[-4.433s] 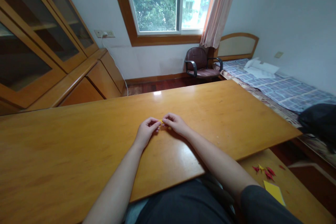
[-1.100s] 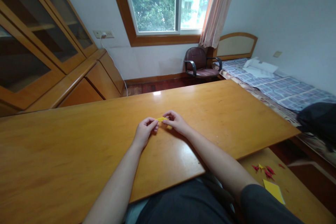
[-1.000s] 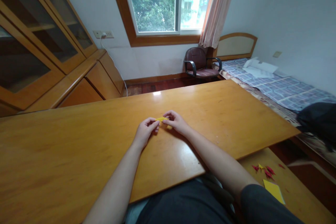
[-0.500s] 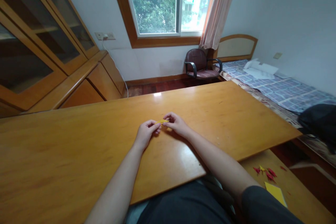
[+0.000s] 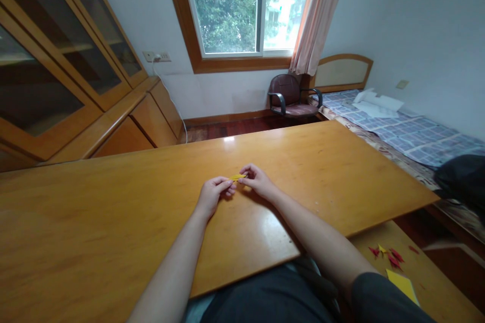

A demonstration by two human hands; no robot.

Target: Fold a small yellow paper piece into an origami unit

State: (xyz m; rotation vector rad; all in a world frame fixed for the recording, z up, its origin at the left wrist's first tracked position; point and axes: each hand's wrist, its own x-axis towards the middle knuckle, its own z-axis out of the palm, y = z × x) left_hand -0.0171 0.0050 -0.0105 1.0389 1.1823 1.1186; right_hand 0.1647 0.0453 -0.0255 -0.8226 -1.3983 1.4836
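Note:
A small folded piece of yellow paper [image 5: 237, 177] is held just above the wooden table [image 5: 113, 212], near its middle. My left hand [image 5: 215, 194] pinches its left end between thumb and fingers. At the other end my right hand [image 5: 257, 181] grips it, fingertips closed on the paper. The fine folds are too small to make out. Both forearms reach in over the table's near edge.
On a lower wooden surface at the right lie several small red folded paper pieces [image 5: 394, 260], a yellow one [image 5: 382, 249] and a yellow paper stack [image 5: 402, 285]. Beyond the table are an armchair [image 5: 286, 96], a bed [image 5: 409, 133] and a glass-door cabinet [image 5: 76, 86].
The view has shifted slightly. Both hands keep hold of the yellow paper, which now shows a little more of its surface, as though tilted.

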